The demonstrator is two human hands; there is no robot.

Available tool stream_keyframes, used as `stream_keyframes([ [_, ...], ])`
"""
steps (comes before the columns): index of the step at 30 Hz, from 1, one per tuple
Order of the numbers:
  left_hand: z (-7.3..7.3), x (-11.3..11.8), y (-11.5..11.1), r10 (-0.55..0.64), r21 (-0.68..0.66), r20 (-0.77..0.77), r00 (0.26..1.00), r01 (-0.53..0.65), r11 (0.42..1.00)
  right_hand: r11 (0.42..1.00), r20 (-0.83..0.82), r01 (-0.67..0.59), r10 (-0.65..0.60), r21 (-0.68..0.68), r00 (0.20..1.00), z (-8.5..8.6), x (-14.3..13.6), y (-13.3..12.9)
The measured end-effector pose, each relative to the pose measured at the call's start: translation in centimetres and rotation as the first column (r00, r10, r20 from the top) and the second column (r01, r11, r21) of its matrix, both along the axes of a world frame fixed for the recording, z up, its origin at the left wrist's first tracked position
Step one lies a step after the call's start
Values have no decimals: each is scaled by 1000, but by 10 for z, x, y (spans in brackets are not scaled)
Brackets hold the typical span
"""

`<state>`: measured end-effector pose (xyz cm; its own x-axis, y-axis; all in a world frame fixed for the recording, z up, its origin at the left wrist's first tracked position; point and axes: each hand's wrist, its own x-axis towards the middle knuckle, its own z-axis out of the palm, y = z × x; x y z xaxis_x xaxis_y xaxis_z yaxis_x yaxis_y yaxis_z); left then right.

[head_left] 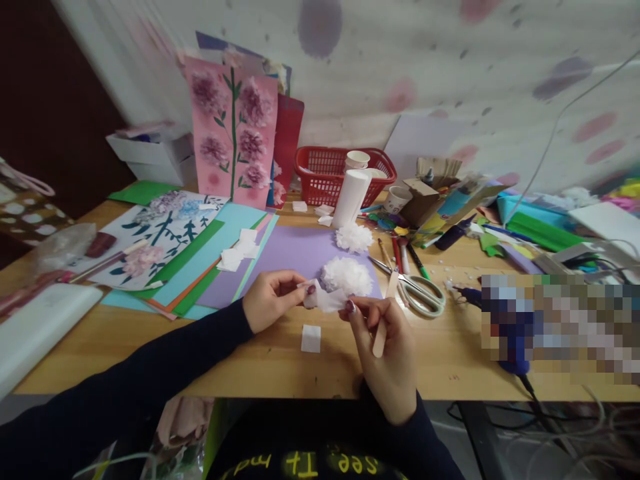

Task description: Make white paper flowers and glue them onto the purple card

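Note:
A small piece of white tissue paper point(327, 301) is stretched between my two hands. My left hand point(273, 299) pinches its left end between thumb and finger. The right end is pinched by my right hand point(387, 353), which also keeps a wooden craft stick point(380, 337) tucked in its fingers. Just behind the tissue, a fluffy white paper flower point(346, 275) rests on a purple sheet point(295, 250), with a second white flower point(354, 237) farther back. On the table below my hands lies a single white paper square point(311, 339).
Scissors point(425, 297) and pens lie right of the purple sheet. A glue gun point(515, 347) stands at the right, partly blurred. Behind are a red basket point(320, 180) and a white paper roll point(351, 197). Coloured sheets point(200, 267) and a flower picture point(234, 133) occupy the left.

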<state>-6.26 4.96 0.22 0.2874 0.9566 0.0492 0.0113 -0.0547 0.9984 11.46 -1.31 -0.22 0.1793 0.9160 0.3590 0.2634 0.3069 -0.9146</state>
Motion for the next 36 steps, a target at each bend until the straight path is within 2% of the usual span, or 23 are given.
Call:
stream_keyframes([
  [5, 1, -5, 5, 82, -16, 45, 996, -81, 997, 997, 32, 80, -81, 22, 996, -2, 11, 2],
  [6, 1, -7, 7, 84, -10, 1, 996, -84, 996, 996, 26, 84, -85, 15, 996, -2, 13, 3],
  [8, 1, -13, 12, 75, 36, -203, 976, -70, 997, 998, 5, 62, -62, -1, 998, -2, 18, 4],
  [10, 5, -18, 15, 154, 182, -434, 887, -80, 980, 1000, -23, 10, -10, -13, 1000, -1, 22, 5],
  [12, 11, -18, 15, 280, 362, -490, 826, -100, 927, 998, -50, -51, 50, -25, 997, 0, 23, 5],
  [13, 14, -16, 13, 285, 398, -459, 841, -92, 913, 996, -60, -82, 80, -33, 995, 1, 23, 5],
  [14, 18, -12, 11, 230, 383, -414, 881, -60, 922, 993, -64, -113, 110, -41, 992, 3, 23, 5],
  [16, 23, -2, 6, -37, 216, -319, 947, 110, 970, 986, -43, -161, 159, -53, 986, 6, 23, 4],
  [17, 24, 4, 3, -162, 118, -260, 952, 197, 973, 984, -20, -171, 170, -54, 985, 7, 23, 3],
  [19, 24, 12, -1, -296, -37, -157, 942, 294, 955, 986, 24, -162, 163, -50, 986, 10, 23, 1],
  [23, 21, 19, -3, -243, -148, -13, 970, 239, 960, 982, -69, -186, 183, -34, 981, 13, 22, -1],
  [27, 22, 19, -4, -208, -126, 90, 974, 218, 968, 981, -279, -187, 166, -52, 946, 13, 17, -2],
  [31, 26, 21, -7, -200, -60, 53, 978, 203, 977, 974, -363, -212, 168, -84, 916, 13, 16, -1],
  [36, 30, 27, -11, -196, -57, -4, 981, 195, 979, 980, -290, -199, 188, -10, 938, 10, 17, -1],
])
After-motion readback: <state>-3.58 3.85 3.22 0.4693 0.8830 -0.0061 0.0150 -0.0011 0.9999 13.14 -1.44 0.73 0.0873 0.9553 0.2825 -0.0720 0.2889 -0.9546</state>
